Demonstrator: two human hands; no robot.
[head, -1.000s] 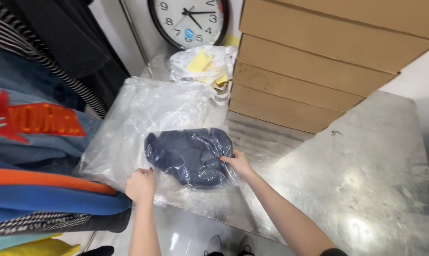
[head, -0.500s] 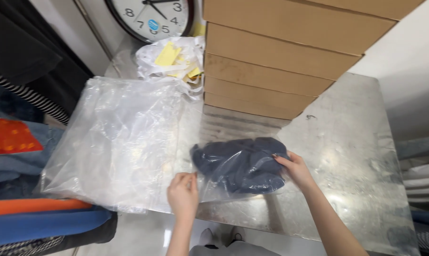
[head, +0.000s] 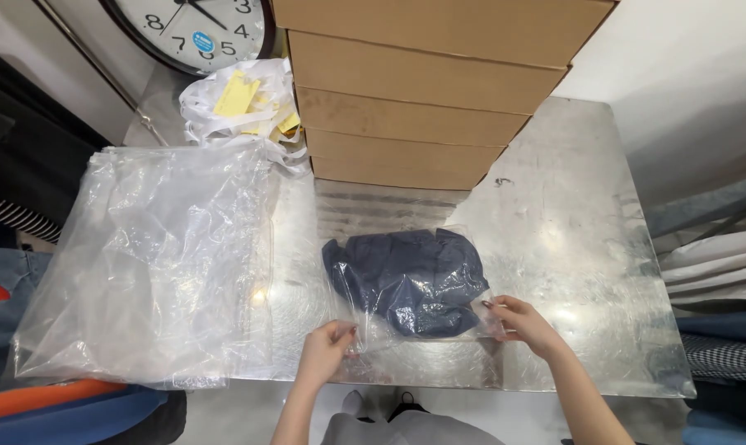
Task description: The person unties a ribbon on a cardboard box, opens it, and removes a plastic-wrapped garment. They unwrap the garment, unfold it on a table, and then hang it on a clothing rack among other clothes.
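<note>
Both hands — left hand [head: 327,346], right hand [head: 523,323] — have fingers pinched on the bagged dark garment [head: 406,278] near the table's [head: 570,214] front edge; slick film could slip from their grip.

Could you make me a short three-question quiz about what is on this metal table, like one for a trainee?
1. True or false: the dark blue garment lies inside a clear plastic bag.
2. Which edge of that bag do the left hand and right hand pinch? A) the far edge by the boxes B) the near edge C) neither edge
3. What lies on the metal table to the left of the bagged garment?

Key
1. True.
2. B: both hands grip the near edge, one at each corner.
3. A stack of empty clear plastic bags; the cardboard boxes are stacked behind, beside a wall clock.
</note>
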